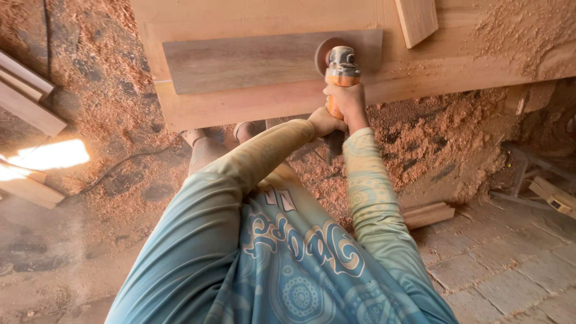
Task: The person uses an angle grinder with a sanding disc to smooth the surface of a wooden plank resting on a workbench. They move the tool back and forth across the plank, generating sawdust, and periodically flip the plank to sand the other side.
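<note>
Loose wooden offcuts (27, 96) lie at far left on a floor (108, 180) thick with pale, fluffy sawdust. A flat grey-brown plank (252, 60) rests on a broad, lighter wooden workbench (252, 108). The left hand (324, 122) wraps closed around the dark rear handle of an orange and grey angle grinder (341, 75), whose round disc sits on the plank's right end. The right hand (348, 99) grips the grinder's body, fingers closed. Further right, sawdust heaps against the bench, above grey paving blocks (510, 264).

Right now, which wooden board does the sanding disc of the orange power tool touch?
The darker grey-brown flat board lying on the pale workpiece; the small pale offcut lies apart from the sanding disc.
</note>
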